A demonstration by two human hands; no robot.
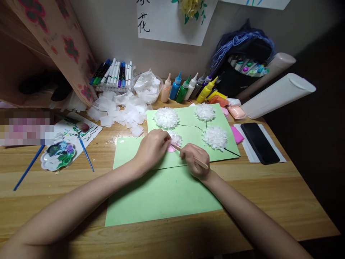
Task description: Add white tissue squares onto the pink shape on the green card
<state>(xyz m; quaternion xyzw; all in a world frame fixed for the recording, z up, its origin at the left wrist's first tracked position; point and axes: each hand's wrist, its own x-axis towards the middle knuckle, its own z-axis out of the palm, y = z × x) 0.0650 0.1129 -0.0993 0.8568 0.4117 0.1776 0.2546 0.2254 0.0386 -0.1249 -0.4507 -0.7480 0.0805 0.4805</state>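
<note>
My right hand (196,160) grips a thin wooden stick (201,163), its tip against a small white paper flower (175,139) on a pink piece (171,148). My left hand (153,145) is at the left side of that flower, fingers pinched together; whatever they hold is hidden. Beneath is a green sheet (188,154) bearing fluffy white paper flowers (166,118) and thin dark stem lines. A larger green sheet (161,198) lies partly under it, nearer to me.
Loose white paper squares (107,108) lie behind my left hand, by a clear bowl (147,88) of paper. Paint bottles (184,90) and markers (114,73) line the wall. A paint palette (58,156) sits left; a black phone (260,143) and white tube (280,95) are right.
</note>
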